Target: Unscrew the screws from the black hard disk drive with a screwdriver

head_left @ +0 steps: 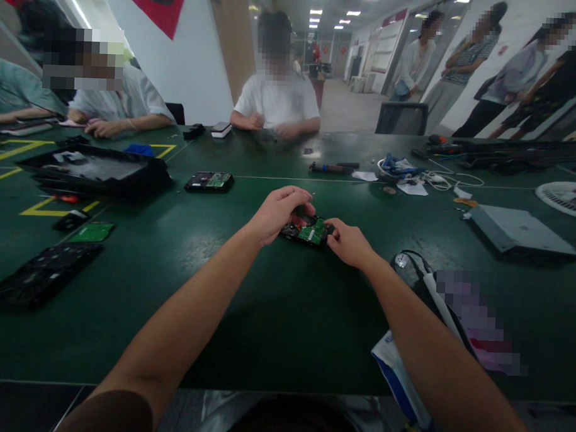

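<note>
A hard drive with a green circuit board facing up lies on the green table in front of me. My left hand is curled over its far left part, fingers bent and thumb side up. What those fingers hold, if anything, is hidden behind the hand. At the drive's right end, my right hand grips the edge between thumb and bent fingers. Part of the drive's left side is covered by my left hand. Farther back and left lies a second hard drive, also with its board up.
Left on the table are a black tray, a loose green circuit board and a black plastic casing. Right are a grey metal box, cables and a blue-white packet. A screwdriver-like tool lies beyond. People sit opposite.
</note>
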`<action>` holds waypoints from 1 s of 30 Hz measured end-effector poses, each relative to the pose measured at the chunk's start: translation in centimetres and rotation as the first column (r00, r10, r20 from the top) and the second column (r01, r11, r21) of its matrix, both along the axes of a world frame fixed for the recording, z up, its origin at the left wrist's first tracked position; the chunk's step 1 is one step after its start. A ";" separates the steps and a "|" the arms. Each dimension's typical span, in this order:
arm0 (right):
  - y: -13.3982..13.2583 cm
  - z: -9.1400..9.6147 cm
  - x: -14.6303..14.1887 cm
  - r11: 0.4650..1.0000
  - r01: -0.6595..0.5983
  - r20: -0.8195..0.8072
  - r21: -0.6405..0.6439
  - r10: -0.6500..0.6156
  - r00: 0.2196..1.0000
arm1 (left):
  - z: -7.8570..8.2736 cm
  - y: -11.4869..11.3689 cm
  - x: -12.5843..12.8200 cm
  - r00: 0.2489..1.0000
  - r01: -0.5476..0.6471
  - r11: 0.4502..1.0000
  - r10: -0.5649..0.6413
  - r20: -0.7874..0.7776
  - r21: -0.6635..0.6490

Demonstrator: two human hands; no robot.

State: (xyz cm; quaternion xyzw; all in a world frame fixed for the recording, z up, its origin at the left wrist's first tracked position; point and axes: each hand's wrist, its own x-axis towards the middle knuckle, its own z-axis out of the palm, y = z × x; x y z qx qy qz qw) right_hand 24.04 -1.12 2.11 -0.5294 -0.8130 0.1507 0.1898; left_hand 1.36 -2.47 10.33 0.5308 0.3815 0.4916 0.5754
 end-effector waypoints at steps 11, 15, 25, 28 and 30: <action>0.5 -0.2 0.1 0.989 0.060 -0.072 0.136 -0.050 0.996 | -0.3 0.3 -0.1 0.995 -0.076 0.992 0.083 -0.063 0.097; 0.7 -0.2 0.2 0.979 0.059 -0.109 0.197 -0.038 0.993 | -0.2 0.2 -0.2 0.980 -0.104 0.983 0.127 -0.151 0.152; 1.2 -0.5 1.3 0.922 0.255 -0.197 0.292 -0.203 0.959 | -0.1 0.1 -0.4 0.998 0.018 0.997 -0.013 -0.066 0.071; 1.9 -1.0 2.2 0.880 0.372 -0.192 0.297 -0.326 0.926 | -0.3 0.3 -0.4 1.000 -0.006 0.999 0.007 -0.026 0.043; 2.2 -1.5 2.6 0.877 0.396 -0.143 0.272 -0.370 0.918 | -0.3 0.3 -0.4 0.999 -0.024 0.999 0.025 -0.032 0.045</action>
